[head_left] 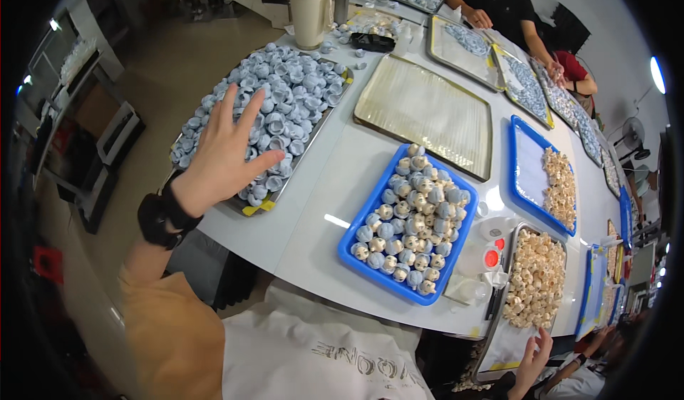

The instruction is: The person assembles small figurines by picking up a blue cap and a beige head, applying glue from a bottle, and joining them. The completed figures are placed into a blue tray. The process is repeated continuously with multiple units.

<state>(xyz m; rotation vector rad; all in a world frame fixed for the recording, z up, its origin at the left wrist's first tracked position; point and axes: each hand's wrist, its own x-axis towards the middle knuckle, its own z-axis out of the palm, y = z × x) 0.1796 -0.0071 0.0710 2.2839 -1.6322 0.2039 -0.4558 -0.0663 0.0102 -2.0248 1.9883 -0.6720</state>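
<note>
My left hand (221,156), fingers spread and palm down, hovers at the near-left side of a metal tray (308,148) heaped with small blue-grey hollow cup-shaped pieces (285,86). Whether its fingertips touch them, I cannot tell. At the lower right, my right hand (531,364) is beside the near end of a metal tray (496,357) of cream-coloured small pieces (534,279). Its fingers look slightly apart, with nothing visible in them. Between the hands lies a blue tray (348,247) of small round figure heads (406,222), cream with blue-grey caps.
An empty-looking metal tray (427,115) lies beyond the blue one. Small clear cups and red-topped containers (491,257) stand beside the cream pieces. A second blue tray (527,165) holds cream pieces. A white tumbler (309,15) stands far left; a person (499,8) works across the table.
</note>
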